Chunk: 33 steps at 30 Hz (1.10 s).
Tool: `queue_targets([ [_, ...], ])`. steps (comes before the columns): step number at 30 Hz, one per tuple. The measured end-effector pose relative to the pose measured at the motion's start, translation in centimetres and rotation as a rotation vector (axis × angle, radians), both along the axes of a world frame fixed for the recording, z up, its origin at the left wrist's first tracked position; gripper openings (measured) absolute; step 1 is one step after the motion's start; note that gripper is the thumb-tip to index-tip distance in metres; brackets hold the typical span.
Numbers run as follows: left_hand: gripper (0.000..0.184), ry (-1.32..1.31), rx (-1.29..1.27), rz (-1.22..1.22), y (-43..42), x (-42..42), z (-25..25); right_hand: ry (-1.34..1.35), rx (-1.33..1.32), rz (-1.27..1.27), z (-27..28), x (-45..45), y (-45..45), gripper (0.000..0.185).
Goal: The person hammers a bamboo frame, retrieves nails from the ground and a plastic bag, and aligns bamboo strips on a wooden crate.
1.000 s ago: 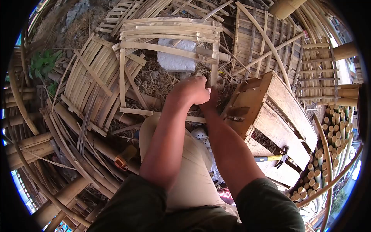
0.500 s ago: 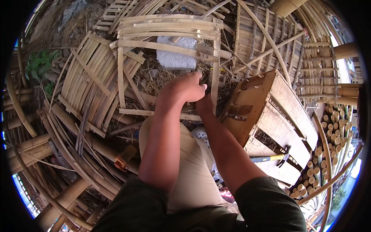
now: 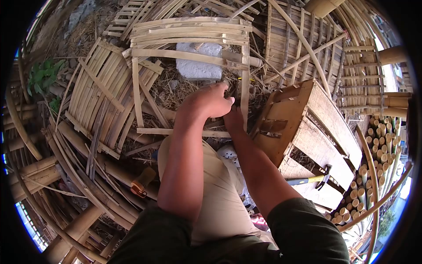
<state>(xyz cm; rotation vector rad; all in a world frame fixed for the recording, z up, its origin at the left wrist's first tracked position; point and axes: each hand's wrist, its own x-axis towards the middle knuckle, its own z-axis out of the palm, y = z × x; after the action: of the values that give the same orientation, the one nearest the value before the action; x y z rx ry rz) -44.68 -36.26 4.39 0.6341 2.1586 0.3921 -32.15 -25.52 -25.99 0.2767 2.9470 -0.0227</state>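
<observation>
My left hand [image 3: 210,100] is bent inward over the middle of a slatted bamboo frame [image 3: 245,94], its fingers curled and its thumb towards my right hand. Close against it, my right hand [image 3: 234,119] is in shade, with its fingers drawn together. Whatever either hand holds is too small or hidden to make out. Just beyond my fingers, a pale concrete block [image 3: 199,61] sits under the frame's slats. The frame's near strip [image 3: 154,131] passes beneath my forearms.
On the right a wooden crate [image 3: 281,119] stands with a hammer [image 3: 312,179] lying on its side. Bamboo slat panels [image 3: 99,83] lean at left. An orange-capped bottle [image 3: 140,187] lies near my left knee. Cut bamboo poles [image 3: 369,167] are stacked at far right.
The view has shifted very slightly. Both hands stay together in nearly the same place, with no clear change in their grip.
</observation>
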Motion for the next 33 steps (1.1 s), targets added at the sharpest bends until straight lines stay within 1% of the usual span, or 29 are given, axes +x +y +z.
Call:
queue_targets([
  [1,0.057,0.007,0.000,0.003,-0.1,-0.1,-0.1,-0.001,0.000,-0.001,1.3,-0.2,-0.3,0.020],
  [3,0.058,0.012,0.003,0.005,-0.2,-0.2,-0.2,0.451,-0.013,-0.098,3.7,-0.5,-0.9,0.032],
  [4,0.058,0.012,-0.002,0.009,-0.2,-0.2,-0.2,0.451,-0.012,-0.098,4.1,-0.7,-1.0,0.032],
  [6,0.059,0.013,-0.007,0.011,-0.3,-0.2,-0.3,0.692,-0.273,-0.288,4.8,-1.0,-1.4,0.041],
  [7,0.059,0.013,-0.012,0.019,-0.3,-0.2,-0.4,0.693,-0.273,-0.290,5.2,-1.1,-1.2,0.041],
  [9,0.059,0.013,-0.015,0.028,-0.4,-0.3,-0.5,0.510,0.069,-0.105,5.9,-1.2,-0.6,0.038],
  [13,0.059,0.011,0.009,-0.001,-0.3,-0.5,-0.8,0.560,0.175,-0.196,6.7,-2.9,0.3,0.045],
  [15,0.059,0.008,0.019,0.002,-0.3,-0.7,-1.3,0.498,0.195,-0.883,7.9,-3.8,0.6,0.061],
  [16,0.059,0.005,0.026,0.008,-0.4,-0.7,-1.6,0.504,0.195,-0.884,8.9,-4.1,1.1,0.061],
  [18,0.059,0.009,0.035,0.015,-0.4,-0.7,-1.6,-0.032,-0.166,-1.356,10.6,-4.2,2.6,0.061],
  [19,0.058,0.034,0.061,0.024,-0.5,-0.6,-1.4,-0.026,-0.168,-1.355,10.1,-3.9,3.3,0.061],
  [20,0.057,0.059,0.089,0.032,-0.4,-0.6,-1.2,-0.006,-0.358,-1.308,9.3,-3.4,3.9,0.055],
  [21,0.057,0.063,0.093,0.032,-0.3,-0.8,-1.2,0.014,-0.543,-1.251,9.7,-3.2,4.1,0.049],
  [22,0.054,0.086,0.138,0.079,-0.1,-1.1,-1.5,0.021,-0.541,-1.250,10.1,-3.1,4.0,0.049],
  [24,0.051,0.115,0.191,0.122,0.2,-1.4,-2.2,0.149,-0.588,-1.314,11.5,-2.8,3.6,0.048],
  [26,0.046,0.279,0.450,0.267,0.5,-1.8,-3.1,0.154,-0.592,-1.323,12.9,-2.6,3.6,0.048],
  [27,0.044,0.374,0.565,0.279,0.6,-1.9,-3.0,0.147,-0.599,-1.331,13.8,-2.6,3.5,0.049],
  [28,0.044,0.380,0.569,0.275,0.7,-2.2,-2.8,0.154,-0.602,-1.330,14.7,-2.6,3.3,0.049],
  [30,0.043,0.453,0.709,0.403,0.8,-2.4,-2.5,0.166,-0.564,-1.332,16.3,-2.4,2.8,0.048],
  [31,0.043,0.539,0.767,0.423,0.8,-2.7,-2.8,0.172,-0.565,-1.332,16.5,-2.3,3.0,0.048],
  [33,0.043,0.590,0.807,0.458,0.9,-3.0,-2.6,0.176,-0.539,-1.318,16.8,-2.7,3.5,0.046],
])
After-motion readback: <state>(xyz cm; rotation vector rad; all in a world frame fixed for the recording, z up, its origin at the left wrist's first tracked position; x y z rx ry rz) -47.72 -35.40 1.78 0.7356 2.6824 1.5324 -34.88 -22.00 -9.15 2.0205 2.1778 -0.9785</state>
